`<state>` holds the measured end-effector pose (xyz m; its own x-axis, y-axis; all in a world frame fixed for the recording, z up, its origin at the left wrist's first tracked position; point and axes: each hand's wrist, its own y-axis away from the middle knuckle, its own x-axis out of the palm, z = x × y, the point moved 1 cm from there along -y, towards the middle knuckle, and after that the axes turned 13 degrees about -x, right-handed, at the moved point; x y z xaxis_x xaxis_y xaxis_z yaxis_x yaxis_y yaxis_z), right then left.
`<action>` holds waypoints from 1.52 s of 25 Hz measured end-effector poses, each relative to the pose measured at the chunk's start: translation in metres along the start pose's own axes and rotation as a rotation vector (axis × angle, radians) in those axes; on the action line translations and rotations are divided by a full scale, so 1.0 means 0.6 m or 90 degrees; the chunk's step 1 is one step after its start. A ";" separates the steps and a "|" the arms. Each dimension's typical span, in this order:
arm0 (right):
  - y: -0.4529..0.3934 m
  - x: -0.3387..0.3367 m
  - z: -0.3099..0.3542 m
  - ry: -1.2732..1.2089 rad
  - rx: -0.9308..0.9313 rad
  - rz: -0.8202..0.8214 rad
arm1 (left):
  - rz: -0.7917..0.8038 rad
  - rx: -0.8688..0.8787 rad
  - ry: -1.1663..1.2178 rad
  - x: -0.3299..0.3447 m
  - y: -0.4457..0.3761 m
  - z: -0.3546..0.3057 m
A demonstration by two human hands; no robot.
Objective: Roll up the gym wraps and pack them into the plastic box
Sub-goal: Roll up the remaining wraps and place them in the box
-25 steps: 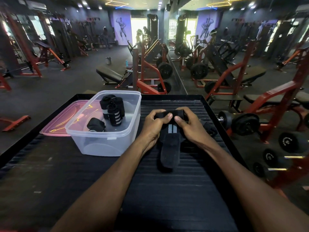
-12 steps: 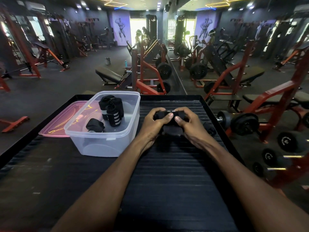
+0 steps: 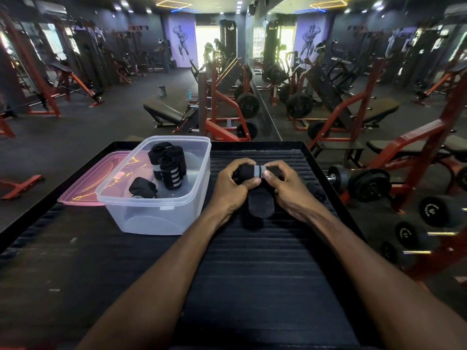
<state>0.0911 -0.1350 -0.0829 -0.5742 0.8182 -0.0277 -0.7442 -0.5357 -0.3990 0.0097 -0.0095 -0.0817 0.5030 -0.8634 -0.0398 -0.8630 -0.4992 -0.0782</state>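
Risk: roll loosening before packing

Plastic box (image 3: 161, 215) at left holds rolled wraps (image 3: 165, 165). Left hand (image 3: 231, 185) and right hand (image 3: 285, 188) each pinch an end of the gym wrap (image 3: 252, 171); its tail lies unrolled on the table (image 3: 252, 274). Uneven grip could slacken the coil.

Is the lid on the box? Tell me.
No. The pink lid lies flat on the table beside the open box, which holds rolled wraps.
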 end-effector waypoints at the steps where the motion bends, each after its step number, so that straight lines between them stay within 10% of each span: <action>1: 0.000 -0.003 0.003 0.028 -0.032 -0.003 | 0.003 -0.021 0.017 0.002 0.000 0.001; 38: -0.004 -0.008 0.003 0.015 -0.005 -0.011 | 0.005 -0.159 0.070 -0.004 -0.003 0.003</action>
<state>0.0952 -0.1381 -0.0803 -0.5530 0.8321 -0.0417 -0.7510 -0.5195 -0.4075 0.0105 -0.0065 -0.0833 0.4994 -0.8635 0.0706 -0.8589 -0.4829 0.1705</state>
